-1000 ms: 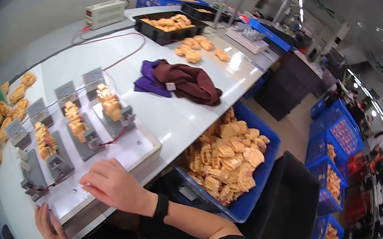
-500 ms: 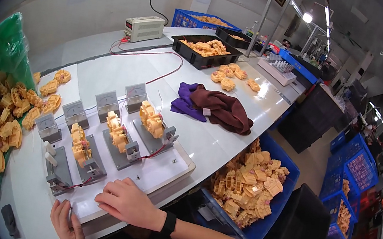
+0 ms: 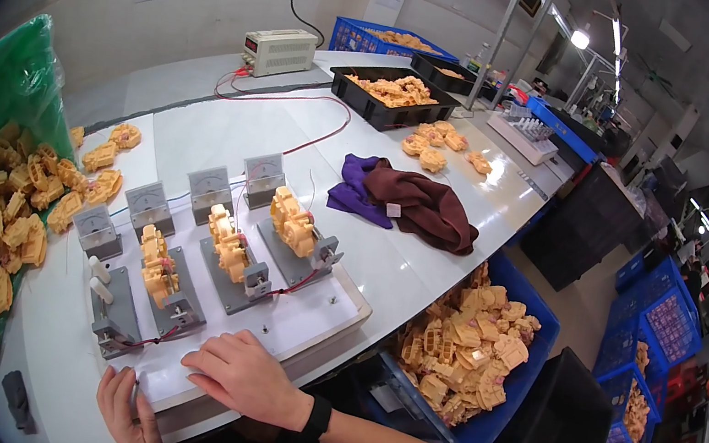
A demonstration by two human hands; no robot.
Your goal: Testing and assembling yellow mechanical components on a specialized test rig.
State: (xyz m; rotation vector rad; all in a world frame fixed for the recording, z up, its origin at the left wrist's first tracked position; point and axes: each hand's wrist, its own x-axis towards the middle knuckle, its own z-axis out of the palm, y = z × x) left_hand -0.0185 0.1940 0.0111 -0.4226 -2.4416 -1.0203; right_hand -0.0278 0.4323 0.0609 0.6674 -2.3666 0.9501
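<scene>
At the near edge of the white test board (image 3: 330,317), my left hand (image 3: 130,418) is closed. A thin dark sliver shows between its thumb and fingers, too small to name. My right hand (image 3: 248,381), with a black wristband, rests on the board's front edge, fingers loosely bent and apart from the thumb, holding nothing visible. Beyond the hands stand several grey fixtures; three carry yellow plastic gear housings, such as the left one (image 3: 157,266). The leftmost fixture (image 3: 114,309) holds only white pegs. Behind each sits a panel meter (image 3: 212,189).
A green bag (image 3: 11,74) of yellow housings stands at left. Right of the table edge is a full blue crate (image 3: 539,344). A brown and purple cloth (image 3: 422,204), a black tray (image 3: 363,110) and a power supply (image 3: 278,53) lie farther back.
The whole view has shifted slightly, the scene sliding a little to the right. Both hands keep nearly the same place at the board, and the fixtures look the same.
</scene>
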